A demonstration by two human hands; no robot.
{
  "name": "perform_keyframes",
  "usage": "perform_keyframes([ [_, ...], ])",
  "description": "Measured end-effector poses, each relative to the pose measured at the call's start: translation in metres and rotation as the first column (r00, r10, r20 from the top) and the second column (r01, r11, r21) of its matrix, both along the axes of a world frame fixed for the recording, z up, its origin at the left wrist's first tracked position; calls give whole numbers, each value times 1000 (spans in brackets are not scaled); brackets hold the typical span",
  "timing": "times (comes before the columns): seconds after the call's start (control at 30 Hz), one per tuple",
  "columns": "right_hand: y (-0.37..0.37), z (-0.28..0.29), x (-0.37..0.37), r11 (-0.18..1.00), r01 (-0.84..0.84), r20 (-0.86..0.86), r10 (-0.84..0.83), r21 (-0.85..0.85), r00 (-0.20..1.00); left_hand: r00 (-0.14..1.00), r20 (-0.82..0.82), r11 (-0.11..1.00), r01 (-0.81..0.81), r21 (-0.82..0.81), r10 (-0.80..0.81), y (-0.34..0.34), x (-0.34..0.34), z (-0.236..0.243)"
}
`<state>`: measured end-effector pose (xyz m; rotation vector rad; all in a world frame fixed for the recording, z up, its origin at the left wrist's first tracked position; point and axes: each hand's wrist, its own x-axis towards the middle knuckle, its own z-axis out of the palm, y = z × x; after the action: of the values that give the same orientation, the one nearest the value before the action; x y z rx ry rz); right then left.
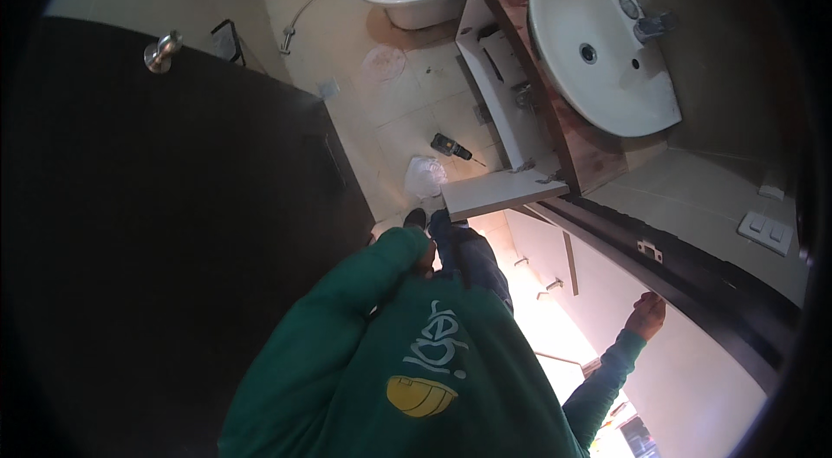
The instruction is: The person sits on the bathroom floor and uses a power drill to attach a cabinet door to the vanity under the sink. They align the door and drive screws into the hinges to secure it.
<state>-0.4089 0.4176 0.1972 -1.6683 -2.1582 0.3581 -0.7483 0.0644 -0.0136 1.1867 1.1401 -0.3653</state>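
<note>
My right hand is raised at the right, its fingers curled in beside the dark door frame. Whether it grips the frame's edge or something small does not show. Low in front of my body hangs my left hand, mostly covered by the green sleeve, its fingers out of sight. Ahead of my feet a cordless drill lies on the tiled floor with a long bit in it. Beside it is a crumpled whitish plastic bag.
A dark door with a round metal knob stands at the left. Ahead right is a vanity cabinet with its door swung out and a white sink on top. The toilet is farther off. A light switch is on the right wall.
</note>
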Motion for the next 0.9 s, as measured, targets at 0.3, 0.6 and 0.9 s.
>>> perform_keyframes([
  [0.3, 3, -1, -7, 999, -35, -100, 32, -36, 994, 985, 107, 988, -141, 63, 133, -30, 15, -52],
  [0.6, -4, -25, -11, 988, 111, -115, -99, 104, 988, 980, -160, 957, -69, 280, 118, 18, -46, 47],
  [0.9, -14, -34, -3, 964, 253, 46, -258, 86, 965, 999, 2, 963, 34, 267, -36, 37, -117, -33],
])
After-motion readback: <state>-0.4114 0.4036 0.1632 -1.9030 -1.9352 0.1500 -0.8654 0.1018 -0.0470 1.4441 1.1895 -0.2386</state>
